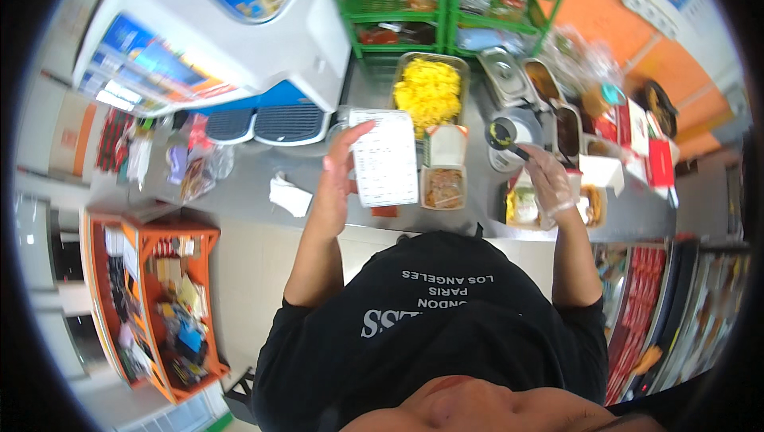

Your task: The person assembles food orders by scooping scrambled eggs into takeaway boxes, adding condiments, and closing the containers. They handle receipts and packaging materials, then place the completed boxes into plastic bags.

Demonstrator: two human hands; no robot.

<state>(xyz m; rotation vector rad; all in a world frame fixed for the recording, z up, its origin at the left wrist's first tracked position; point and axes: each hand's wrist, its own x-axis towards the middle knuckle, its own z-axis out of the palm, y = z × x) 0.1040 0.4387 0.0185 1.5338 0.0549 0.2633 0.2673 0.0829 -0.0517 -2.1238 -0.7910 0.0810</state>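
From my remote seat, nearest me both forearms reach over the grey steel surface (263, 193). My left hand (334, 185) is clamped on the white printed paper slip (386, 157), tilting it up so it reads easily. My gloved right hand (551, 181) is closed on a black-handled ladle (503, 136), poised above a filled takeaway box (521, 205) beneath that grip. Between the grips sits an open cardboard box of noodles (443, 187); beyond it, a tray of yellow food (428, 86).

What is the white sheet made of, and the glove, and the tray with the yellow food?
White sheet: likely paper, flat, matte, printed. Glove on the right hand: seemingly thin clear plastic, wrinkled and see-through. Tray under the yellow food: probably steel, grey and shiny.
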